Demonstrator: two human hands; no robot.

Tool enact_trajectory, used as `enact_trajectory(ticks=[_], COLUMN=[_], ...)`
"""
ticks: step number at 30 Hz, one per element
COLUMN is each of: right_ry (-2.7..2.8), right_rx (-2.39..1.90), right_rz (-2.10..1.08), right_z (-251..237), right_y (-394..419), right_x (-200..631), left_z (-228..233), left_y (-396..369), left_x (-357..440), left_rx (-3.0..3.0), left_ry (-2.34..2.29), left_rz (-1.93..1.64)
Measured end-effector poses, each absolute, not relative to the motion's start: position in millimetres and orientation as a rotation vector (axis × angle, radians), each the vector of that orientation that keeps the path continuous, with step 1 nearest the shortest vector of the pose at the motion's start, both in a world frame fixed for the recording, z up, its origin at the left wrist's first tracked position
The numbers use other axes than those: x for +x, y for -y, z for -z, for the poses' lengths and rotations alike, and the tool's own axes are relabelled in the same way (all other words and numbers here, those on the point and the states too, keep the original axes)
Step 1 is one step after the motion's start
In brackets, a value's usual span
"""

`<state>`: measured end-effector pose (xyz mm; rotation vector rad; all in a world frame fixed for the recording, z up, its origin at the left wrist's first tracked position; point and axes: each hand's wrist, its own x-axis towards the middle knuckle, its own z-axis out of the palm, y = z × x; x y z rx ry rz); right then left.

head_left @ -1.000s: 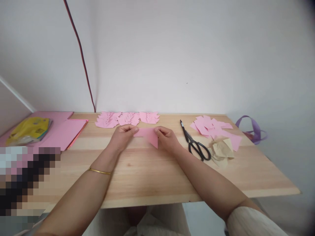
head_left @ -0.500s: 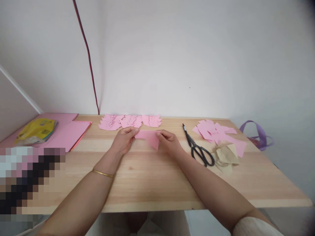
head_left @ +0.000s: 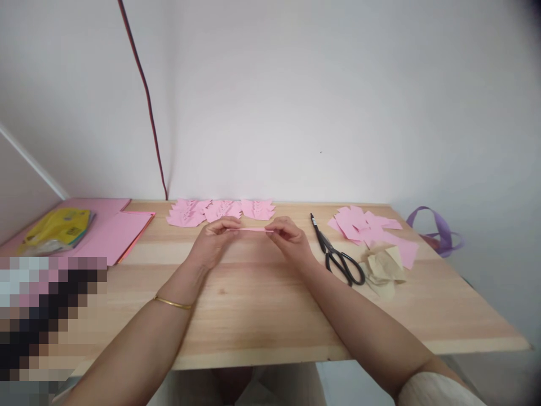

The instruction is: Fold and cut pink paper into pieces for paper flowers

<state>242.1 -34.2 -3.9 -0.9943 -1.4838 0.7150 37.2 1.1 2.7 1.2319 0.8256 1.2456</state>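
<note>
Both ends of one pink paper (head_left: 251, 229), seen edge-on over the worktop (head_left: 253, 321), are pinched, the left hand (head_left: 214, 243) squeezing one between thumb and fingers, the right hand (head_left: 292, 241) the other.

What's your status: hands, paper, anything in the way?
Left hand, right hand: pinching opposite ends of pink paper. Paper edge-on to camera. Black-handled scissors lie right, apart from both hands.
</note>
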Motion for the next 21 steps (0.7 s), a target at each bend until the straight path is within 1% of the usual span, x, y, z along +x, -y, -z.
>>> enact_trajectory(ticks=[2,7,9,14,17,21], right_ry=[1.467,1.429,1.457,1.574,1.501,1.329], right_rx=[-0.966,-0.969,-0.990,-0.962,-1.002,-1.089], right_rz=[-0.707,-0.636,-0.609,-0.611,-0.608,-0.809], right_z=[6,11,10,7,7,9], right_y=[33,30,30,33,33,33], right_x=[243,245,246,245,243,243], left_z=[-6,-12,-12,-7,-4,-2], left_y=[1,9,11,7,5,3], left_x=[37,35,36,43,44,44], left_rx=[1.137,0.972,0.940,0.859,0.865,0.898], left_ry=[-0.750,-0.565,-0.565,-0.761,-0.806,-0.817], left_rz=[-1.219,-0.868,-0.805,-0.919,-0.990,-1.074])
